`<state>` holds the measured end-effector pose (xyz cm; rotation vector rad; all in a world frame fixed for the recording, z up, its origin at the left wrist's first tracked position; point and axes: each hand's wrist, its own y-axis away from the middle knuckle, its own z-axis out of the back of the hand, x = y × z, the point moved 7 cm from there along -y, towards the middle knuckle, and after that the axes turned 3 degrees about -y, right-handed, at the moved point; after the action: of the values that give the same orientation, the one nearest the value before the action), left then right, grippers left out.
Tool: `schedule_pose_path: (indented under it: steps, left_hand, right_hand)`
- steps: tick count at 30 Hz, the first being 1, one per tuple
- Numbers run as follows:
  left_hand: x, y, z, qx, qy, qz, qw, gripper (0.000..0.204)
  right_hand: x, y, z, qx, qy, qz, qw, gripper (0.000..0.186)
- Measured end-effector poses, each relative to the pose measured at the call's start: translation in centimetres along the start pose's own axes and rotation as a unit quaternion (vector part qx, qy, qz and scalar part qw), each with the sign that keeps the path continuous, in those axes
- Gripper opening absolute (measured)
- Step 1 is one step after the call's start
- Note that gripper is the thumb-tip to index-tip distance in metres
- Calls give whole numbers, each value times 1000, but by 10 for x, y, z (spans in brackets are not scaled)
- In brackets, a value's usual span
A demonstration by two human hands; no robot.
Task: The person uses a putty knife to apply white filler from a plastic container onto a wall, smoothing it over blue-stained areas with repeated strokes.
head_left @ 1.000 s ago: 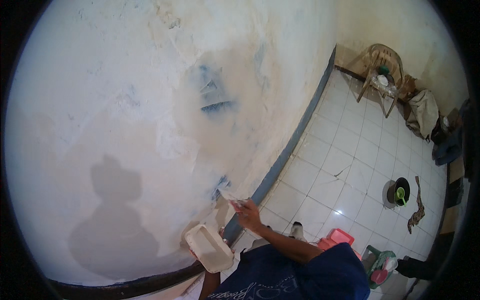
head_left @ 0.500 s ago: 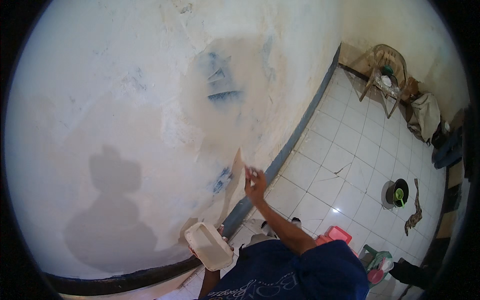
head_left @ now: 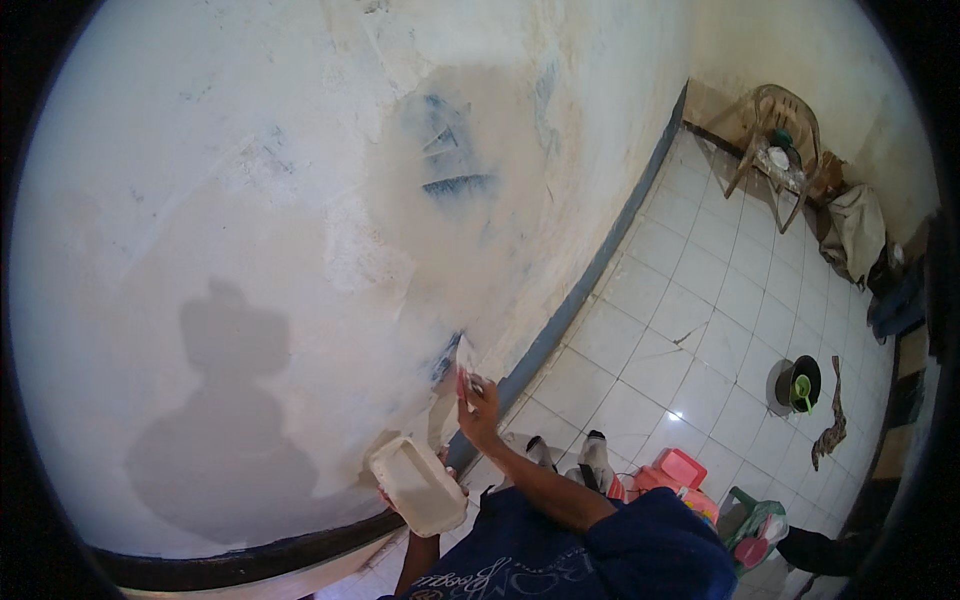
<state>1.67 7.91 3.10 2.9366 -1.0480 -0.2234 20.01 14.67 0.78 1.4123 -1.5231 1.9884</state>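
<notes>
Holding a scraper [head_left: 463, 362] and a pale tray [head_left: 382, 468] close to the wall [head_left: 250, 250]

The scraper is in the right hand [head_left: 480, 405], with its light blade pointing to a dark blue patch [head_left: 441, 367] low on the wall. From this angle I cannot tell if the blade edge touches the surface or stops just before it. The fingers of this hand are bent around the reddish handle and leave no clear gap; how firmly they press is not possible to see.

The tray is below and to the left of the scraper, tilted a little. The left hand [head_left: 453, 473] carries it from underneath, with fingers coming up at its sides; most of the palm is hidden, so I cannot say how wide it is spread. What lies inside is also not clear.

In my judgement, the scraper is light, with a stiff handle and a thin blade which can probably bend under pressure. The handle is the proper place to hold, near the blade for good control. The tray seems light and rather rigid, but its smooth sides may become slippery if wet. It is better supported under its middle, with fingers on opposite sides, so that it does not tip.
</notes>
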Motion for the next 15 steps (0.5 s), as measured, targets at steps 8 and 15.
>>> schedule_pose_path:
  steps: [8,15]
  left_hand:
    - [7,-6,-3,32,-19,22,999,110]
    - [9,-14,-6,40,-16,38,998,112]
  right_hand:
    - [-37,-42,50,-85,47,-98,990,18]
    - [9,14,10,50,4,-48,998,17]
